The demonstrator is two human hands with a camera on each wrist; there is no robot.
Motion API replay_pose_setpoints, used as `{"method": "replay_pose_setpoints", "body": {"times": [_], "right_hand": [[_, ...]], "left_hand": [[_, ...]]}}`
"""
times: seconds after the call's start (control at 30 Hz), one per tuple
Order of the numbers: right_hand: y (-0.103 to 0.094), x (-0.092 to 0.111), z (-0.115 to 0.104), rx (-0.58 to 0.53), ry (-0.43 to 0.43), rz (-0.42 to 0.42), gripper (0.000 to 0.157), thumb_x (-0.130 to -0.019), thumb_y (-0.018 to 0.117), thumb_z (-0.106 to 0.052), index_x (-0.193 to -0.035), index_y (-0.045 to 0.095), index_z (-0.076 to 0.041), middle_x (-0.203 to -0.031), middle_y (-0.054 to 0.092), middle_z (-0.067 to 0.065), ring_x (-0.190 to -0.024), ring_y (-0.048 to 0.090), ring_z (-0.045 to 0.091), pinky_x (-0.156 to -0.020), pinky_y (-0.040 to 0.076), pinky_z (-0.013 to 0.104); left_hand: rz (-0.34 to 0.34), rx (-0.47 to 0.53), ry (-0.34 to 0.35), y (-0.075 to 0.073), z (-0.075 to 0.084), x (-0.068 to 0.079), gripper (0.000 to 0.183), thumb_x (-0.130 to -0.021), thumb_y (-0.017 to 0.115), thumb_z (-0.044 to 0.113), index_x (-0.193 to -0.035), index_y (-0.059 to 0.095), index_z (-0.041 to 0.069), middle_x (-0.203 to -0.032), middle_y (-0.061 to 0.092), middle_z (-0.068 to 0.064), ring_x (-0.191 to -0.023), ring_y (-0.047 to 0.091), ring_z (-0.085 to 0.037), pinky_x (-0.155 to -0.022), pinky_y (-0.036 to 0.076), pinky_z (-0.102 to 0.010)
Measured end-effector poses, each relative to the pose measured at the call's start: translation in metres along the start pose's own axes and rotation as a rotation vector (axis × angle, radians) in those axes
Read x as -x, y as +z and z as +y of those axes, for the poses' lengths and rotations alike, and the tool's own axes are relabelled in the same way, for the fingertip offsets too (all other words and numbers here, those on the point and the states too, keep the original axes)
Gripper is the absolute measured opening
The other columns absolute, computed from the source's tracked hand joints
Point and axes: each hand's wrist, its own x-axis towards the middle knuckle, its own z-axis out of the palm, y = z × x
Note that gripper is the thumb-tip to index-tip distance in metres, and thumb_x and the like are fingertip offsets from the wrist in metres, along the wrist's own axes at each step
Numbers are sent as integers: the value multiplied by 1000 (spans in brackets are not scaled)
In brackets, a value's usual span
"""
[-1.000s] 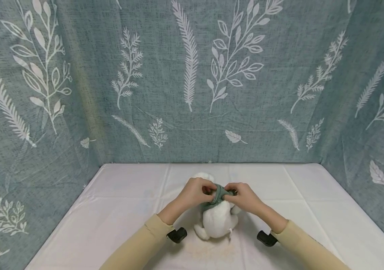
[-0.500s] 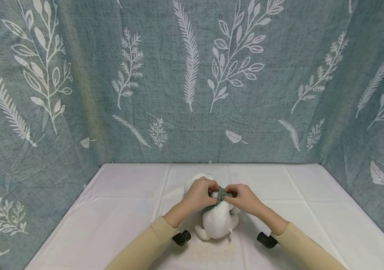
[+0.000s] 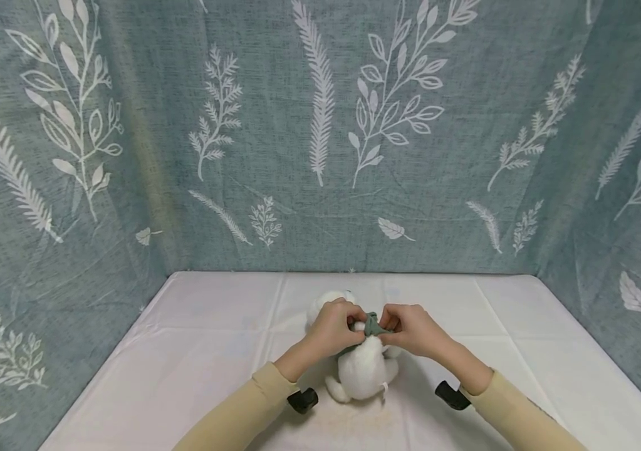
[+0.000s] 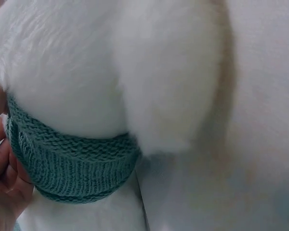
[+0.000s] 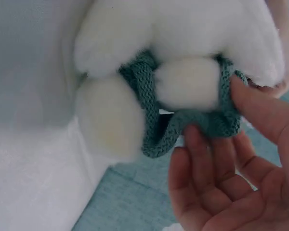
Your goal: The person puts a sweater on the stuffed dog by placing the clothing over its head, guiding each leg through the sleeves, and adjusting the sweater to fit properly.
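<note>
A white plush toy (image 3: 362, 373) lies on the table, a green knitted garment (image 3: 373, 326) around its upper part. My left hand (image 3: 334, 326) grips the garment's left side; in the left wrist view its fingers (image 4: 7, 166) hold the edge of the knit band (image 4: 77, 168). On the other side, my right hand (image 3: 416, 329) pinches the garment between thumb and fingers. The right wrist view shows the knit (image 5: 154, 106) stretched into an opening around a stubby plush limb (image 5: 188, 84). Both hands cover much of the toy's far end.
A white cloth covers the table (image 3: 213, 351), with fold creases. Blue-green curtains (image 3: 275, 138) with white leaf prints stand behind and at both sides. Black wrist cameras (image 3: 303, 399) hang under both wrists, close to the toy.
My left hand has shifted slightly right and nearer the garment's middle. My right hand has lately moved a little right, drawing the knit with it. The toy's body has barely moved.
</note>
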Motion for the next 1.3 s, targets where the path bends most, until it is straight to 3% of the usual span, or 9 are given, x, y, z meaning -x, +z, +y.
{"method": "replay_pose_setpoints", "body": {"times": [0.37,0.63,0.73,0.87,1.0,1.13,1.3], "right_hand": [[8,5,10,-57,67,-30,28,-81,75,-14,-104,59,-11,-67,59,-5,-57,56,9,-53,47,23],[17,2,16,-53,90,-5,30,-78,77,-13,-102,58,-16,-65,58,-5,-56,55,10,-53,46,25],[19,3,16,-43,103,7,30,-78,77,-11,-101,59,-16,-64,57,-5,-55,54,9,-53,45,25],[21,3,12,20,77,48,26,-77,77,-10,-97,61,-15,-61,55,-6,-52,51,6,-51,44,23],[24,1,8,90,19,96,18,-77,75,-7,-90,63,-11,-64,57,-7,-55,51,2,-51,43,19],[24,-2,5,88,-11,126,13,-78,72,-3,-87,65,-7,-71,62,-4,-62,56,3,-55,46,18],[26,-3,4,89,-17,158,12,-78,70,-2,-88,66,-8,-71,62,-5,-63,56,3,-56,46,18]], "left_hand": [[44,44,-24,2,-6,2,11,-75,72,8,-85,72,13,-77,63,0,-65,47,-6,-58,43,-19],[137,225,-124,6,-14,8,11,-77,69,6,-83,72,15,-76,67,2,-63,54,-5,-58,48,-21],[141,288,-173,5,-15,10,12,-79,68,6,-83,72,16,-77,68,2,-63,56,-6,-58,49,-22],[91,281,-177,1,-12,10,13,-78,67,6,-85,70,16,-80,67,1,-65,54,-7,-59,47,-23],[-2,174,-121,-7,-5,7,14,-79,69,7,-90,69,13,-84,64,-1,-69,52,-8,-61,46,-22],[-74,69,-79,-15,2,5,19,-79,73,7,-98,70,12,-90,65,-3,-76,52,-10,-65,46,-22],[-121,25,-68,-20,6,3,25,-78,75,6,-103,71,11,-89,65,0,-79,51,-11,-66,45,-22]]}}
